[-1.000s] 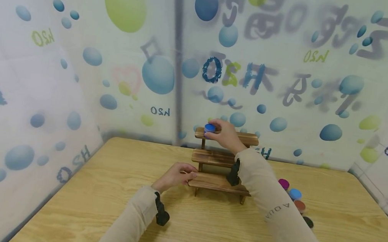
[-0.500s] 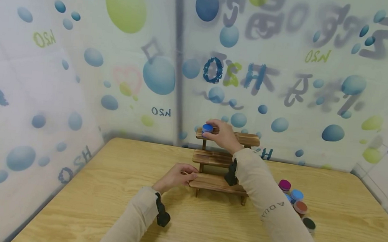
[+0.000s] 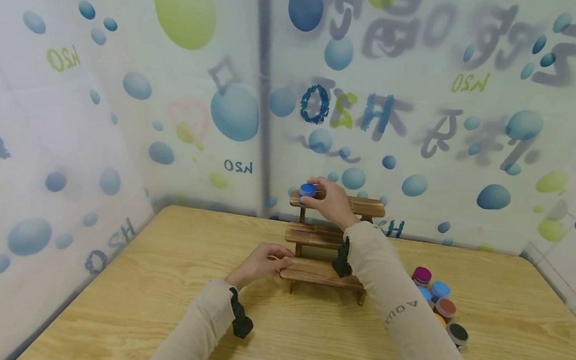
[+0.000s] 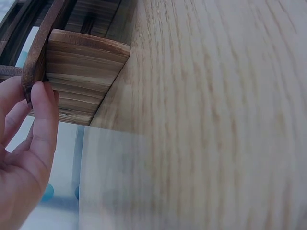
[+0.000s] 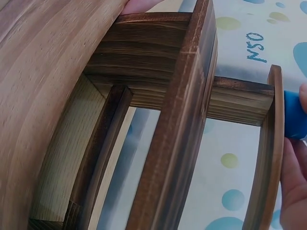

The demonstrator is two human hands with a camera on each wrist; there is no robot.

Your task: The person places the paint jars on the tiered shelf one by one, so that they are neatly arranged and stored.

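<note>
Near the middle of the head view, the right hand (image 3: 332,202) pinches a small blue jar (image 3: 307,191) between thumb and fingers, the gap no wider than the jar; its fingertips lie on the right-hand side of the jar as pictured. The jar is upright at the left end of the top board (image 3: 366,206) of a wooden stand (image 3: 314,235), and at the right edge of the right wrist view its base appears to meet the board, though the frame cuts it off. Lower, left of centre, the left hand (image 3: 260,265) grips the left end of the bottom board (image 3: 323,272), thumb and fingers closed on its edge. The jar is squat and round, with a smooth, flat lid. The stand has three stepped boards of brown, streaky-grained wood with darkened edges. Under it spreads a pale wooden table (image 3: 155,288) with wavy grain; at lower right sit more round jars (image 3: 445,307), partly behind the beige sleeve (image 3: 405,304).
</note>
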